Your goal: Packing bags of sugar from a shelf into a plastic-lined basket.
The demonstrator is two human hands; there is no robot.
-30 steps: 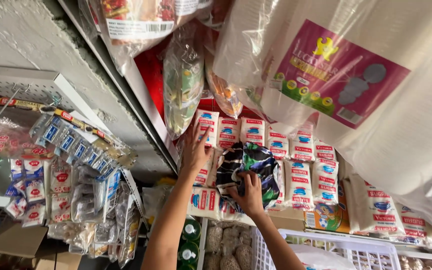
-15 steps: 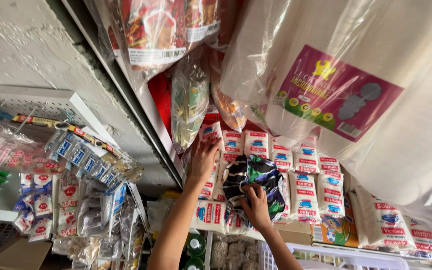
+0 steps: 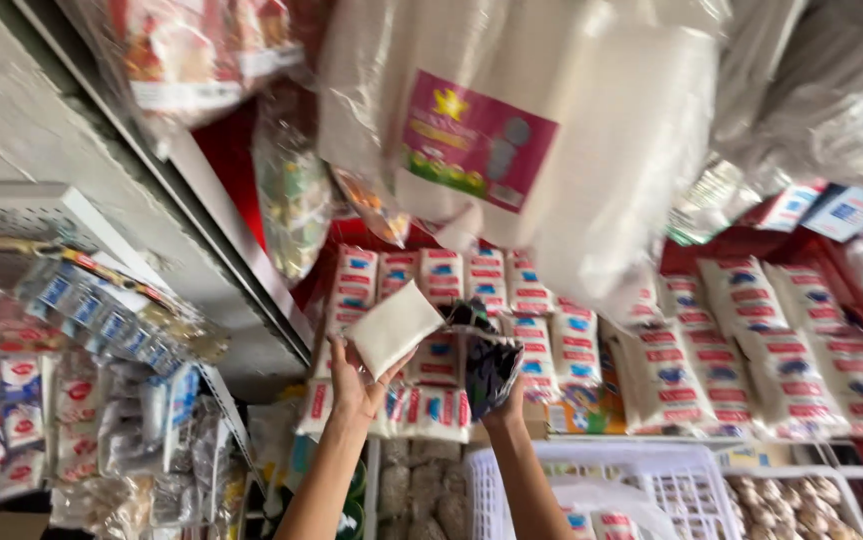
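My left hand (image 3: pixel 353 385) is raised and holds a small white packet (image 3: pixel 392 328), tilted, in front of a shelf of stacked white packets with red and blue labels (image 3: pixel 471 285). My right hand (image 3: pixel 507 408) grips a dark patterned plastic bag (image 3: pixel 489 362) just to the right of the white packet, its mouth turned towards it. Both forearms reach up from the bottom of the head view.
A large clear bag of white foam containers (image 3: pixel 541 130) hangs overhead. More labelled packets (image 3: pixel 751 350) fill the red shelf at right. White plastic baskets (image 3: pixel 641 485) stand below. Hanging snack and sachet strips (image 3: pixel 101 320) crowd the left by a metal frame (image 3: pixel 221 230).
My left hand has pulled a white packet off the stack and now holds it free. The dark bag has moved right with my right hand. The camera has swung towards the right.
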